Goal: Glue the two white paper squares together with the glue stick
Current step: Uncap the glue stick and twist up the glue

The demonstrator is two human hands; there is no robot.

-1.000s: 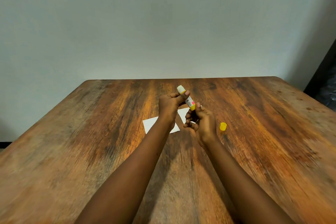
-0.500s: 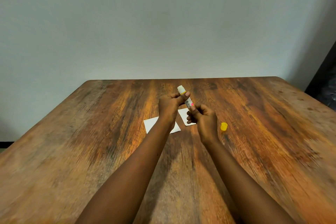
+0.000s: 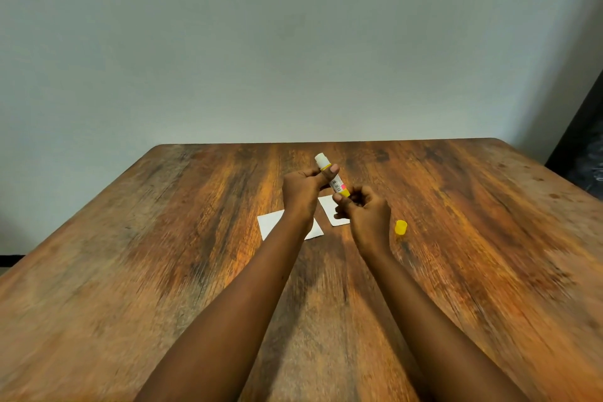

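Wooden worktop (image 3: 163,271), brown with a heavy grain, stands against a plain grey wall (image 3: 293,42).

Labels: the glue stick (image 3: 336,185) carries a white label with a barcode and a small pink patch. The writing is too small to read.

Count: one glue stick, one loose yellow cap (image 3: 400,227), two white paper squares.

Your left hand (image 3: 301,189) grips the upper barrel. Its fingers are curled round the barrel, and the thumb (image 3: 332,170) is pressed against it just under the yellow collar. The white glue tip is bare and points up and away from you. Your right hand (image 3: 368,215) pinches the yellow base end between the thumb (image 3: 339,197) and the curled fingers. You hold the stick tilted, above the worktop and over the squares.

The left paper square (image 3: 270,225) lies flat, partly under your left wrist. The right paper square (image 3: 328,209) lies flat near it, apart from it, partly behind your right hand. The cap stands on the worktop just right of your right hand, not touching it.
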